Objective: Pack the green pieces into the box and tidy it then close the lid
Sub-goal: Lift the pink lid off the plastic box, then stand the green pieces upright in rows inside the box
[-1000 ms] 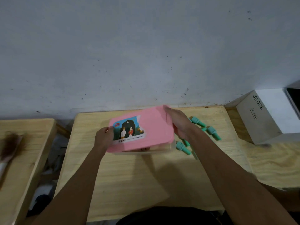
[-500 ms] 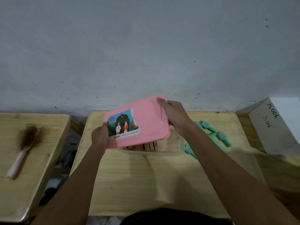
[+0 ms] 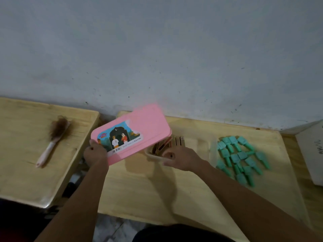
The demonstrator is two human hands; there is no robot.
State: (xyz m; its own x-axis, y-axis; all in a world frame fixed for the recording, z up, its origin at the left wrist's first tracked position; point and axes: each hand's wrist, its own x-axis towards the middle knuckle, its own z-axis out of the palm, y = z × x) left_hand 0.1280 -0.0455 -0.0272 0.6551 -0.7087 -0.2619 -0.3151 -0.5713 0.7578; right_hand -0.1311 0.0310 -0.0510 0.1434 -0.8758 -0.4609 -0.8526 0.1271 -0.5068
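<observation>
Near edge: pale wooden table (image 3: 139,189), both forearms reaching over it.

Left hand (image 3: 95,154): fingers and thumb clamp the near-left corner of the pink rectangular plastic lid with a picture sticker (image 3: 139,130). Half a second ago both hands held this lid over the box. Now the left hand alone carries it. The lid is tilted and swung left, so that its near-left part hangs over the gap between the tables and only its right end overlaps the box.

Right hand (image 3: 181,158): off the lid, now at the near rim of the translucent pale plastic box (image 3: 152,156). Fingers look loosely curled but blurred; cannot tell whether they grip the rim.

The box is open at centre table, with brown wooden pieces (image 3: 174,142) standing inside at its left end.

Green plastic pieces (image 3: 239,154): loose cluster on the table, right of the box, none inside.

Left: second wooden table (image 3: 26,163) with a brown-bristled, white-handled brush (image 3: 54,138). Far right: white box (image 3: 311,154). Behind: grey wall (image 3: 157,49)
</observation>
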